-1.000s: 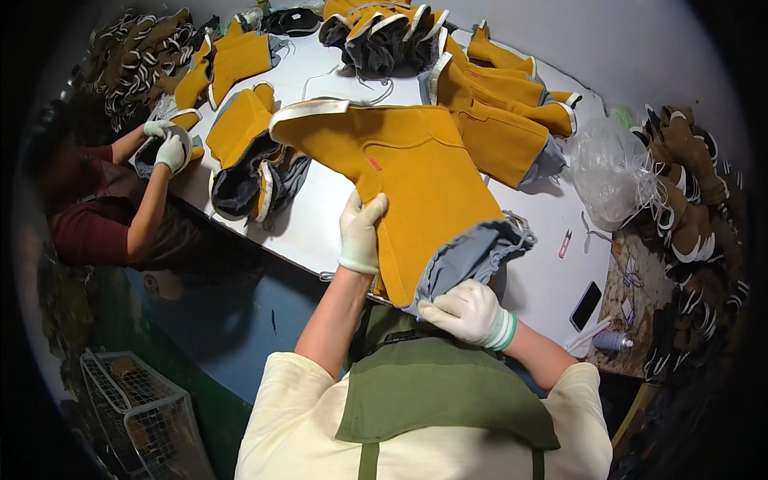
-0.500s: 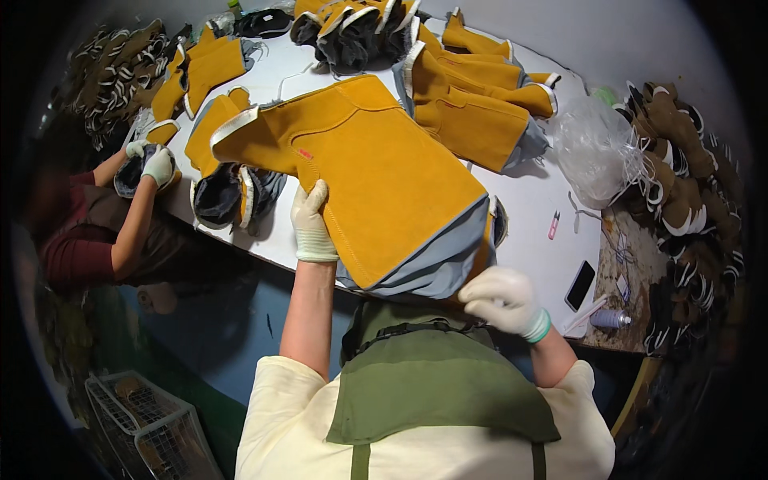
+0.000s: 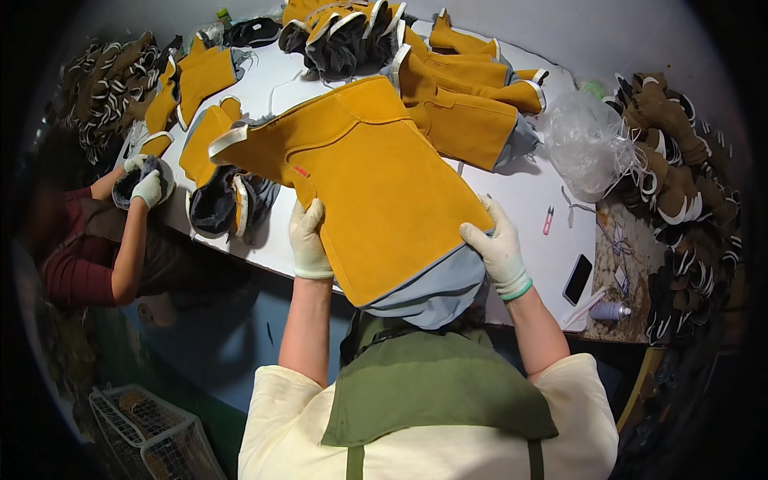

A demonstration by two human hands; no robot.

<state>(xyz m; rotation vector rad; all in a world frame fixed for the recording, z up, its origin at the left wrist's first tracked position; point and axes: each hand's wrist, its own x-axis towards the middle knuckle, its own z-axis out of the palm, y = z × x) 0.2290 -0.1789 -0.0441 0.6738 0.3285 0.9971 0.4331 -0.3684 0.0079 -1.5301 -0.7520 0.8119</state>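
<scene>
Lifted and spread wider than half a second ago, the big yellow suede boot upper (image 3: 376, 184) now hangs above the white tabletop (image 3: 528, 200), its grey lining (image 3: 432, 292) sagging at the near end. The left hand (image 3: 309, 240) has its grip closed on the left edge, and the right hand (image 3: 498, 250) is clamped on the lower right corner. Held only by the edges, I reckon the floppy piece could slip or fold over. Its far end could also drag the dark lined pieces (image 3: 228, 204) beneath, or nudge the stacked yellow uppers (image 3: 472, 112) behind.
</scene>
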